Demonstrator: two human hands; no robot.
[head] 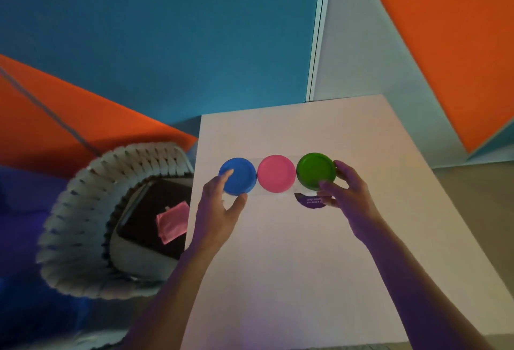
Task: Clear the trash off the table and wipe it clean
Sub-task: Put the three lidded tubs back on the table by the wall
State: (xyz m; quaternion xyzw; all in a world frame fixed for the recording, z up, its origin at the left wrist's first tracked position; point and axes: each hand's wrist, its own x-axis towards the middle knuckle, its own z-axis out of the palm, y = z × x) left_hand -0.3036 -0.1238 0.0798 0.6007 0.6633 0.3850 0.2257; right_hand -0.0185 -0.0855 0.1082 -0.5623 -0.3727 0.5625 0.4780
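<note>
Three round lidded tubs stand in a row inside a clear pack on the white table (292, 280): a blue tub (240, 173), a pink tub (276, 174) and a green tub (315, 170). My left hand (219, 208) grips the blue end, one finger on the lid and the thumb at its near edge. My right hand (349, 196) grips the green end, fingers around its near and right sides. A purple label (310, 200) shows under the green tub.
Left of the table stands a white woven basket (83, 210) with a dark liner, and a pink scrap (172, 221) lies in it. Blue and orange wall panels rise behind. The table's left edge runs beside the basket.
</note>
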